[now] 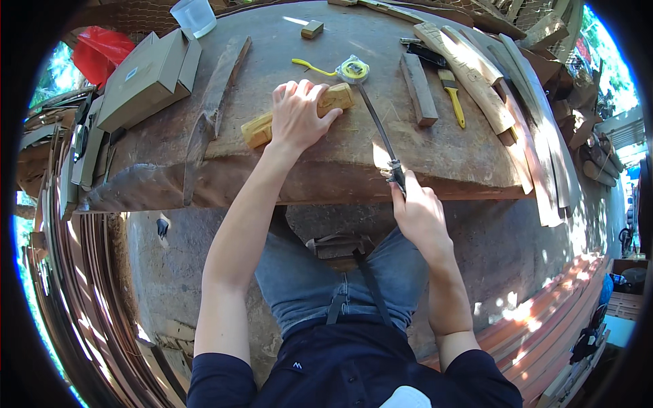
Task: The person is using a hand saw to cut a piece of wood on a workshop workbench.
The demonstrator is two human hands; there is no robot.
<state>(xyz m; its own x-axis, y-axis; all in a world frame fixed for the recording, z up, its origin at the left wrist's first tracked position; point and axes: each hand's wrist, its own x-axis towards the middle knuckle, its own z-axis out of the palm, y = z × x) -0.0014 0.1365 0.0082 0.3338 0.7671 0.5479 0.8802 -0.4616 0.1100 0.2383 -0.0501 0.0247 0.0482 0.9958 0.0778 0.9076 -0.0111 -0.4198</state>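
Observation:
My left hand (299,115) grips a short, rough, yellowish wooden block (257,134) lying across the bench near its front edge. My right hand (415,211) is closed on the handle of a long, narrow metal tool (372,115), with a metal fitting just beyond my fingers. The tool slants up and left from my hand, its far end beside the right end of the block, near a yellow tape measure (353,69) with a yellow strap. Whether the tool touches the block I cannot tell.
The wooden bench (469,156) carries cardboard boxes (146,81), a plank (228,81) and a red bag (98,54) leftward; a translucent container (194,17) behind; a batten (416,88), yellow paintbrush (452,98), black tool (425,53) and boards (476,81) rightward. Timber stacks (81,285) flank me.

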